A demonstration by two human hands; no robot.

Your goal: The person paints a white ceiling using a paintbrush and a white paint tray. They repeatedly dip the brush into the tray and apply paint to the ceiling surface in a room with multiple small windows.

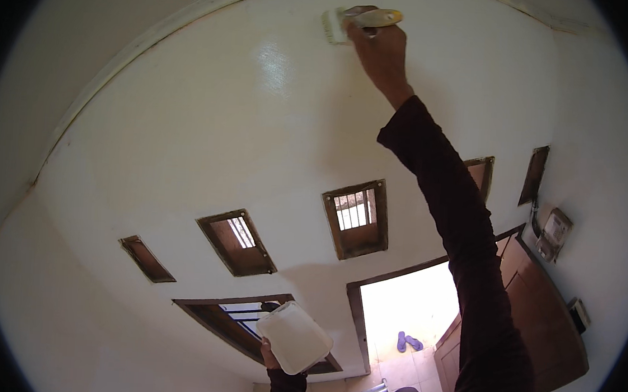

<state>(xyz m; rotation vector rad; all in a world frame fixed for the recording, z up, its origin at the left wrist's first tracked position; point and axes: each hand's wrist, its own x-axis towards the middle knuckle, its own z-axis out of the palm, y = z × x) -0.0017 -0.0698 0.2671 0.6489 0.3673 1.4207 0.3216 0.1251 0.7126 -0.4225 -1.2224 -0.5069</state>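
High on the pale wall (210, 125), my right hand (380, 48) is closed around a wide paintbrush (381, 17) with a yellowish-tipped handle. The bristles point left and lie against the wall. To the left of the brush, a patch of the wall shines. Low in the view, my left hand (269, 354) grips the edge of a white plastic tub (295, 338) with rounded corners. The tub is tilted, and whether it holds paint I cannot make out. Dark maroon sleeves cover both my forearms.
Small wood-framed openings (356, 238) run across the wall. Below are a barred window (210, 312) and a bright doorway with an open brown door (540, 318). Purple slippers (410, 342) lie on the tiles. A meter-like box (556, 229) hangs on the right wall.
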